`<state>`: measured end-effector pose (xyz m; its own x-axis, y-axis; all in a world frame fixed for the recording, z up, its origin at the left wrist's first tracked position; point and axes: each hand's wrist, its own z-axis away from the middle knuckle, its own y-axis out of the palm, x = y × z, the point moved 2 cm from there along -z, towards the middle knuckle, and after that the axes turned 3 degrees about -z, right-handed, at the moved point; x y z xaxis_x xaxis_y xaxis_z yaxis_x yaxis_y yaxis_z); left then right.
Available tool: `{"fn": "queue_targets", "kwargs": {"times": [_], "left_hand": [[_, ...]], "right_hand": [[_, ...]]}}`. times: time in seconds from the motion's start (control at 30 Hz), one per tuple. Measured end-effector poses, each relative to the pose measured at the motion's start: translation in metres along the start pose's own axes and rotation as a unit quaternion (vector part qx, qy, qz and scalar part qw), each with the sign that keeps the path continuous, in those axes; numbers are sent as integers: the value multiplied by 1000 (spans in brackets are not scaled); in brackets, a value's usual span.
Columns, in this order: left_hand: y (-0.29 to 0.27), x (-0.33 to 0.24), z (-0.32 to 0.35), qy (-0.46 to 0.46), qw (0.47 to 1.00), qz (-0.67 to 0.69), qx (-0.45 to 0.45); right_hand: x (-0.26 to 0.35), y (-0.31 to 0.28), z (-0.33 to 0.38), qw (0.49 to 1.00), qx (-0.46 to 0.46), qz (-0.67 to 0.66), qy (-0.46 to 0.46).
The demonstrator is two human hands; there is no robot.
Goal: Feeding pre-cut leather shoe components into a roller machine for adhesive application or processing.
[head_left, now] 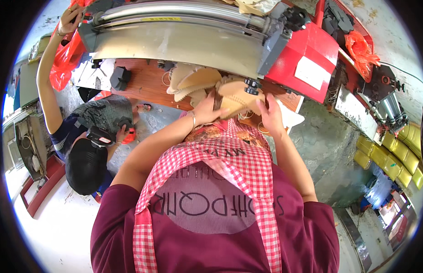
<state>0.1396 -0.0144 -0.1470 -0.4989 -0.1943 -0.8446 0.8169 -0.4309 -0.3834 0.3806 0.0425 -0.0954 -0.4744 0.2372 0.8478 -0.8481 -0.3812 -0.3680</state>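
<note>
Two hands are at work at the near edge of the reddish-brown desk (pixel 141 84), directly below the machine. The left hand (pixel 204 110) grips the left side of a layered stack of tan scalloped pieces (pixel 239 93), its thumb laid across the nearest face. The right hand (pixel 272 114) is at the right edge of the same stack, fingers bent; whether it grips or merely steadies cannot be told. The stack is tilted, just in front of the person's checked apron (pixel 261 177), with a black knob (pixel 253 85) overlapping its upper right part. A second pile of tan pieces (pixel 193 78) lies on the desk to the left, close beside the stack. Above, the machine carries a long metal roller (pixel 184 11), a broad metal plate (pixel 175 48) and a red housing (pixel 307 57) at its right end. To the left, a co-worker in a black cap (pixel 86 166) is low down, one arm raised to the machine's left end, near a red plastic bag (pixel 68 59)
</note>
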Motion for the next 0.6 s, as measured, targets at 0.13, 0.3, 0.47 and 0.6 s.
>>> {"fn": "queue_targets", "kwargs": {"times": [0.13, 0.3, 0.47, 0.6], "left_hand": [[3, -8, -26, -89, 995, -16, -37], [-12, -15, -18, -54, 996, 36, -52], [-20, -26, -4, -240, 961, 140, 11], [-78, -55, 45, -84, 987, 139, 5]], "right_hand": [[-6, -16, -11, 978, -12, 185, -90], [19, -11, -21, 945, -26, 251, -210], [20, -28, -24, 959, -9, 231, -163], [99, -80, -8, 958, 211, 177, -74]]}}
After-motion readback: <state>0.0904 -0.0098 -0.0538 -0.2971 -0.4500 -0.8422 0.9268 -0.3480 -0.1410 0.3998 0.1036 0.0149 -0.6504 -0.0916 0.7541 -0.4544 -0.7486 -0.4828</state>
